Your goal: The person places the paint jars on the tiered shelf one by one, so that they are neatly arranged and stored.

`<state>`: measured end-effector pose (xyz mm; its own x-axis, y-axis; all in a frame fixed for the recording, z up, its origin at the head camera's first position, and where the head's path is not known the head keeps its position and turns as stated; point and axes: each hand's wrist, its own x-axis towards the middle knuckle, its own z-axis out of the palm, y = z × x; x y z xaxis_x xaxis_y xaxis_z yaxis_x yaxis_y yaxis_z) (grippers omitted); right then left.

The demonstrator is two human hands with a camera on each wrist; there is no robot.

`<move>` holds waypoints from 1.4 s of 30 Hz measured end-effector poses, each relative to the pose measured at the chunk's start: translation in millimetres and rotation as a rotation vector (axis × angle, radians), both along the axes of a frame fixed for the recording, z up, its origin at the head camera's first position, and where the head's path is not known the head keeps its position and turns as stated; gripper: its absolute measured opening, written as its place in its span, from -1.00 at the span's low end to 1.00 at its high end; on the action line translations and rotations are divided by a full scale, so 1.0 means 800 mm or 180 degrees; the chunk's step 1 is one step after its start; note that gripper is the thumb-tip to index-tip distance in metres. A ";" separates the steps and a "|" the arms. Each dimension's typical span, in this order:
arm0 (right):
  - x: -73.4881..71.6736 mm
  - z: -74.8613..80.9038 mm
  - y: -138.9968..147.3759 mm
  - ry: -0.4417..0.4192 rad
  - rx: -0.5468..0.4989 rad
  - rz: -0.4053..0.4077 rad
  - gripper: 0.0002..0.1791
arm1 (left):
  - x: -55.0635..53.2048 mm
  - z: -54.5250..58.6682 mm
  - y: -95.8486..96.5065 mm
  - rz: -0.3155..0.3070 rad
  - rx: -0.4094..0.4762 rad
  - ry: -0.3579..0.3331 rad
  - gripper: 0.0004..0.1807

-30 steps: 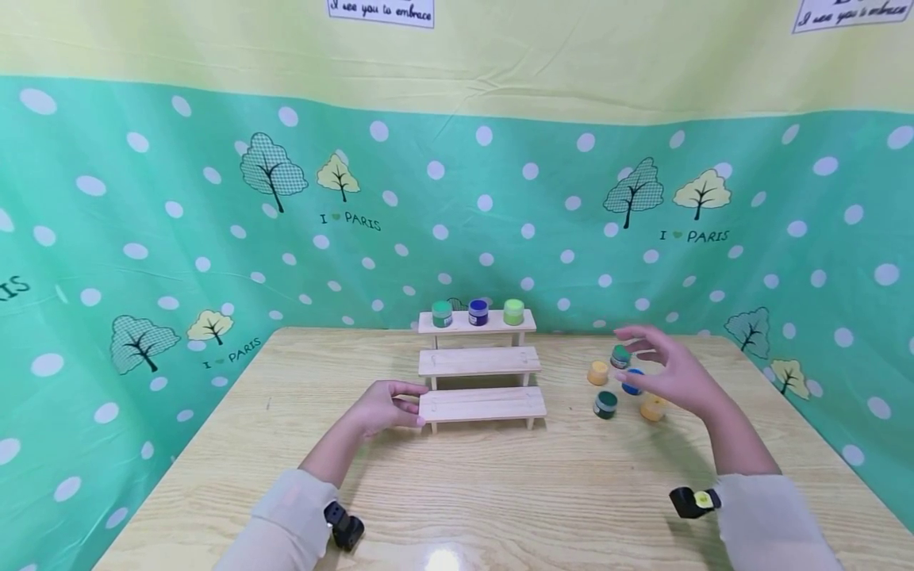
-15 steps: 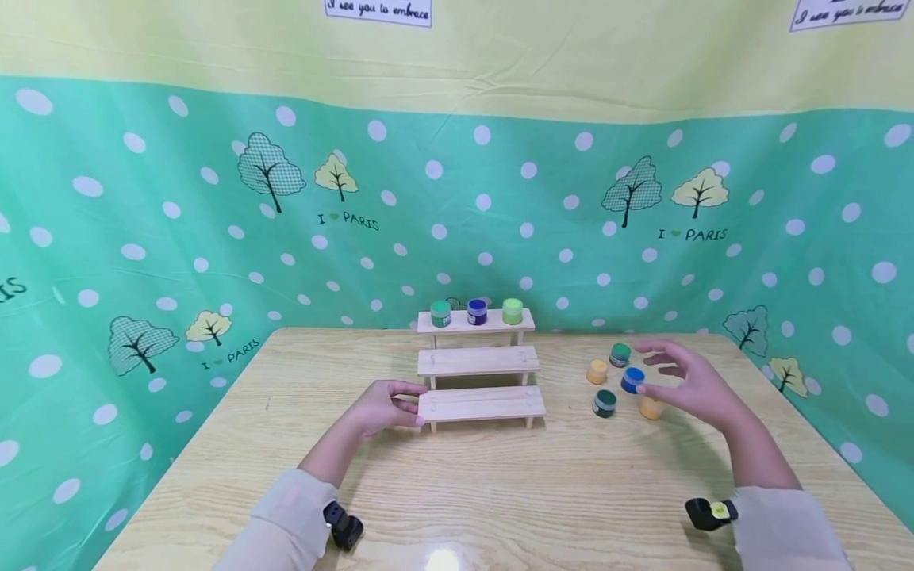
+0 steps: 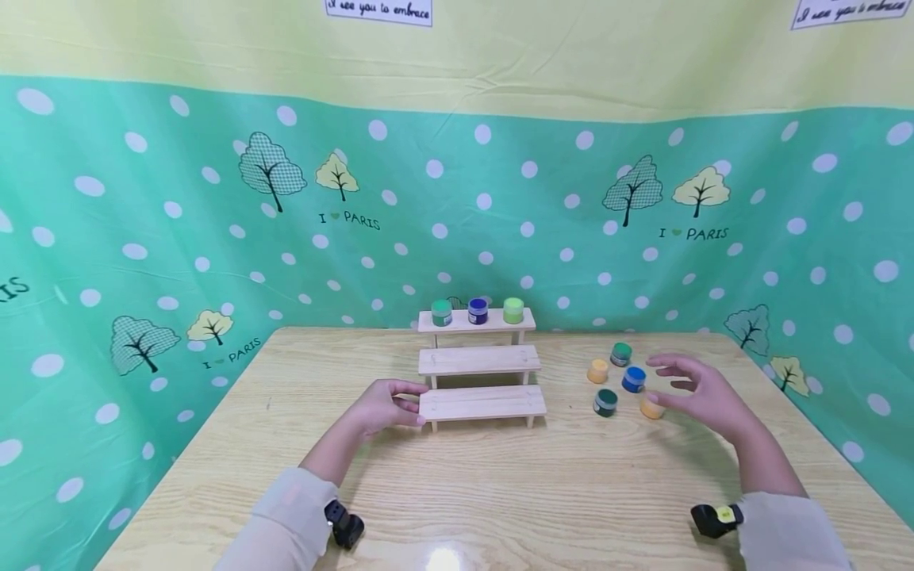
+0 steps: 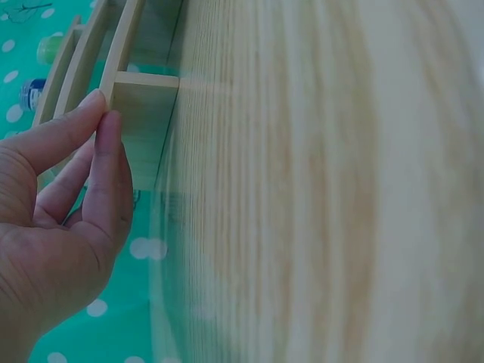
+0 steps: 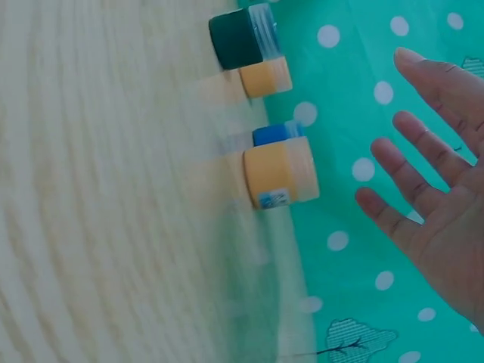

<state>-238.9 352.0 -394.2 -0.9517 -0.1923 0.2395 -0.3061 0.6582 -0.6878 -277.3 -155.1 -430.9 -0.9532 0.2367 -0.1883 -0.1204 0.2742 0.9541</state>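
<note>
Drawn rightward since the earlier frame, the right hand (image 3: 707, 401), fingers spread, hovers by the probably light, rigid, squat orange plastic jar (image 5: 274, 172), best gripped round its sides, on the wood-grain table (image 3: 464, 484), while the left hand (image 3: 384, 408) pinches the pale wooden three-step stand (image 3: 484, 403).

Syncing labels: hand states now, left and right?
Left hand: pinching the wooden stand at its lowest step's left end.
Right hand: open, holding nothing, near the blue jar.

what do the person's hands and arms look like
The left hand and right hand are bare, without gloves. The left sleeve and right sleeve are pale, whitish, ending short of the hands. Beside each sleeve's end sits a small black device; the right one shows a yellow patch.
</note>
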 end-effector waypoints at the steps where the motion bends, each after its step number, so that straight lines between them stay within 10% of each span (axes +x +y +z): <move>1: 0.000 -0.001 0.001 -0.0026 -0.0006 -0.0016 -0.37 | 0.000 0.000 0.000 -0.0001 0.0003 -0.0001 -0.38; 42: -0.027 -0.042 0.041 -0.0885 0.0063 0.0077 -0.33 | 0.003 0.003 -0.001 -0.0021 0.0035 0.0009 -0.36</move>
<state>-260.1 385.0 -427.8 -0.9754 -0.2177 -0.0341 -0.1232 0.6671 -0.7347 -275.3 -156.2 -428.5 -0.9520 0.2451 -0.1831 -0.1160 0.2646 0.9573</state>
